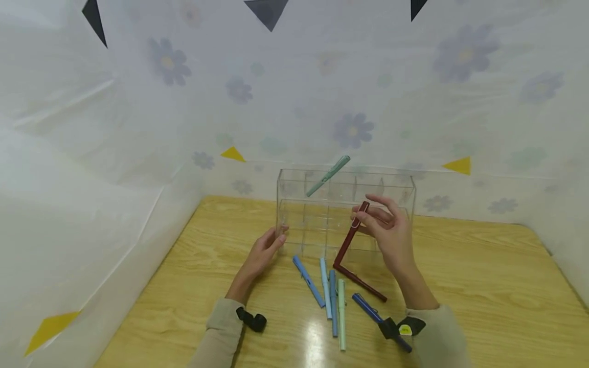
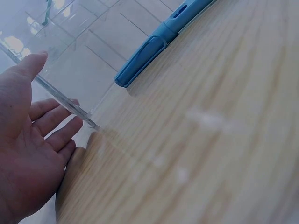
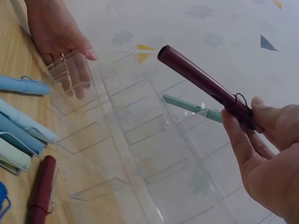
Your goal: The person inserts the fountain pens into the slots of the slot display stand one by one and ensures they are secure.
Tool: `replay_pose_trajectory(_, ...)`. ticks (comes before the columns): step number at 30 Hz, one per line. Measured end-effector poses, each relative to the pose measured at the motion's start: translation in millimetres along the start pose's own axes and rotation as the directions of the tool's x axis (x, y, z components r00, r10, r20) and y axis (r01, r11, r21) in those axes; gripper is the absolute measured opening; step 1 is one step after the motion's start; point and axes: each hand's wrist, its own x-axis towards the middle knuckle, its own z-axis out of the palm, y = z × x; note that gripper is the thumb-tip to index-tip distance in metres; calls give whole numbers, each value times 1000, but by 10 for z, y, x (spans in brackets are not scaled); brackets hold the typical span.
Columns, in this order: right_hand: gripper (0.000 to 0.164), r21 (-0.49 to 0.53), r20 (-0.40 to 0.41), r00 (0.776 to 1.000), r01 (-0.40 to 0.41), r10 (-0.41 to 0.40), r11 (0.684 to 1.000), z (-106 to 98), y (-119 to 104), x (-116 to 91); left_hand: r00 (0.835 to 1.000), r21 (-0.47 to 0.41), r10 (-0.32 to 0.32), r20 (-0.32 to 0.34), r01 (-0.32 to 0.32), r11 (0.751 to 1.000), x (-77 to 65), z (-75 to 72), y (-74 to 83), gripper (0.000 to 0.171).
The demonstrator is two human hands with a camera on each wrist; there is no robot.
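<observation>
My right hand (image 1: 393, 240) pinches a dark red pen (image 1: 346, 246) near its clip end, between thumb and fingers. The pen slants in front of a clear compartment organizer (image 1: 315, 222). At the organizer's left side is my left hand (image 1: 258, 258), its fingers loosely extended along the outer wall and its thumb at the front edge (image 2: 60, 98). A mint-green pen (image 1: 329, 176) leans diagonally at the organizer's upper part. Below the held pen's lower end, a second dark red pen (image 1: 363, 284) lies on the table.
In front of the organizer lie a blue pen (image 1: 308, 281), a pale blue pen (image 1: 325, 289), a grey-blue pen (image 1: 333, 304) and a pale green pen (image 1: 342, 317). A dark blue pen (image 1: 368, 308) lies partly under the right wrist strap. A patterned curtain (image 1: 294, 102) hangs behind the wooden table (image 1: 483, 286).
</observation>
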Motion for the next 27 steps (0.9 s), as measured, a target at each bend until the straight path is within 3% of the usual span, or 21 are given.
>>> replay_pose_trajectory(5, 33, 18, -111, 991, 78, -75, 997, -23, -146, 205, 1000, 0, 5, 7, -5, 1000, -31, -25, 6, 49)
replay_pose_trajectory(11, 30, 33, -271, 945, 196, -180, 980, -43, -324, 472, 1000, -12, 9, 7, -9, 1000, -48, -29, 14, 49)
replay_pose_trajectory(23, 28, 37, -341, 918, 230, -204, 972, -121, -430, 845, 1000, -8, 16, 1, -16, 1000, -43, 9, 10, 48)
replay_pose_trajectory(27, 28, 44, -379, 897, 261, -226, 964, -163, -452, 958, 1000, -12, 8, 3, -8, 1000, -35, 31, 11, 49)
